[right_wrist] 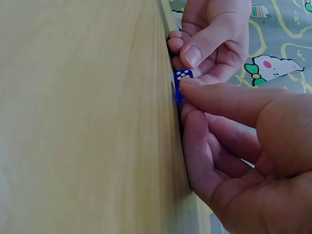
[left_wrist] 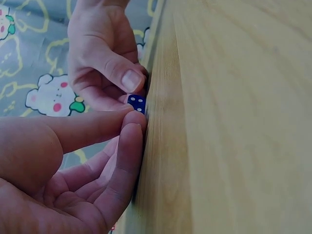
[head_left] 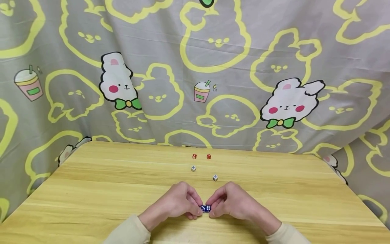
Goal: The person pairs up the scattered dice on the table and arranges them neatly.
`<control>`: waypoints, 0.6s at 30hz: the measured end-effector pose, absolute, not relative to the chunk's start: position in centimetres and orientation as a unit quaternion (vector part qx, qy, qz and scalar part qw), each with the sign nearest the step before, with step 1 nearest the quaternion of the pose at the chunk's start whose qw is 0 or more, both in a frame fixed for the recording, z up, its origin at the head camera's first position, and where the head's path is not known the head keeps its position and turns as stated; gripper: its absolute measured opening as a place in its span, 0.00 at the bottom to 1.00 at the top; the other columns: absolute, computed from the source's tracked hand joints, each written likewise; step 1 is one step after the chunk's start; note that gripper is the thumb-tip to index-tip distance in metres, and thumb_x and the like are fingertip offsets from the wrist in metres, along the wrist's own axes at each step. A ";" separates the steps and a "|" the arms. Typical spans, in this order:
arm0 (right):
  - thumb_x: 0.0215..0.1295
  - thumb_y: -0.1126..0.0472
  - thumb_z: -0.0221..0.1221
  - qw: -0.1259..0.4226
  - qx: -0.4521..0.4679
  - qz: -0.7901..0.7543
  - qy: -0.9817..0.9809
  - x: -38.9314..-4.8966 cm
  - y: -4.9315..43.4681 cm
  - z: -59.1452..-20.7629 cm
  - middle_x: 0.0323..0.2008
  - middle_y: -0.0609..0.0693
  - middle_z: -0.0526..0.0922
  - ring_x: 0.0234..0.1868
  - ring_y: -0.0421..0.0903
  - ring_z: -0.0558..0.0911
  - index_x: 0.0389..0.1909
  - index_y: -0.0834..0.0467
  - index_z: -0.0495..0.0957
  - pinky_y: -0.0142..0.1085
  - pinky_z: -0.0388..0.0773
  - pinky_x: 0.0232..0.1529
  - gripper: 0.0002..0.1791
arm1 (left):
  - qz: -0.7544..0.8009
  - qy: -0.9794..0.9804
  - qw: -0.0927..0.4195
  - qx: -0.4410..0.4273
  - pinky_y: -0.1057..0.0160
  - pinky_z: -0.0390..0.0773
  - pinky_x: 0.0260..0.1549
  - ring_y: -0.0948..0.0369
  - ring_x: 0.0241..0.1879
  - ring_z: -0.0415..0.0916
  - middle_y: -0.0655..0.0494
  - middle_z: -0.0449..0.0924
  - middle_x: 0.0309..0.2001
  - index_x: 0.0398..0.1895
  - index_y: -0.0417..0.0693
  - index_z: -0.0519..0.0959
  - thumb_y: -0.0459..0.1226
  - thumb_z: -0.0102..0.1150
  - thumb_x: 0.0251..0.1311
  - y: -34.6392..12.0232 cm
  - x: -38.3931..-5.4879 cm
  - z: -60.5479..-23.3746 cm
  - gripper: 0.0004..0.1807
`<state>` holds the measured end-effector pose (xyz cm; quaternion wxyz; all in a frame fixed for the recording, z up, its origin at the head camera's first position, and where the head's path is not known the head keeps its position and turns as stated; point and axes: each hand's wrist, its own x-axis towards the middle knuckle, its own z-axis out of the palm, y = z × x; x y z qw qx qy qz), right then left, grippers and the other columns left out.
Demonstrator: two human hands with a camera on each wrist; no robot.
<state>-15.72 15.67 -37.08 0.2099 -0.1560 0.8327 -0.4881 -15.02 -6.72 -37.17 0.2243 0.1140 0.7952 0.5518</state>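
Two blue dice with white pips stand side by side on the table near its front in the head view. The left hand [head_left: 179, 200] pinches the left blue die [head_left: 203, 207] between thumb and fingers. On the other side, the right hand [head_left: 235, 201] holds the right blue die [head_left: 208, 207] in a like pinch. The dice look to be touching or nearly so. Fingertips cover parts of both. Blue faces with white pips also show between the hands in both wrist views.
Beyond the hands lie two white dice, one nearer [head_left: 215, 178] and one farther left [head_left: 193, 168]. Two red dice, a left one [head_left: 194, 156] and a right one [head_left: 208, 156], sit near the back edge of the wooden table [head_left: 106, 176]. A patterned grey curtain [head_left: 170, 44] hangs behind.
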 end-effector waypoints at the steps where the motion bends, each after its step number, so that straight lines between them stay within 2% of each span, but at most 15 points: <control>1: 0.51 0.69 0.79 0.210 -0.156 -0.488 0.833 -15.7 15.7 -37.1 0.28 0.49 0.90 0.32 0.41 0.85 0.36 0.59 0.91 0.28 0.81 0.32 0.11 | 0.552 0.795 0.225 0.114 0.62 0.87 0.25 0.61 0.22 0.84 0.49 0.89 0.25 0.33 0.36 0.85 0.23 0.74 0.53 -6.7 -15.0 -37.2 0.07; 18: 0.52 0.70 0.78 0.214 -0.151 -0.490 0.832 -15.7 15.7 -37.0 0.29 0.50 0.90 0.32 0.41 0.86 0.37 0.60 0.91 0.29 0.81 0.32 0.11 | 0.553 0.794 0.226 0.112 0.63 0.87 0.25 0.61 0.21 0.84 0.48 0.89 0.25 0.32 0.37 0.85 0.23 0.75 0.53 -6.7 -15.0 -37.0 0.07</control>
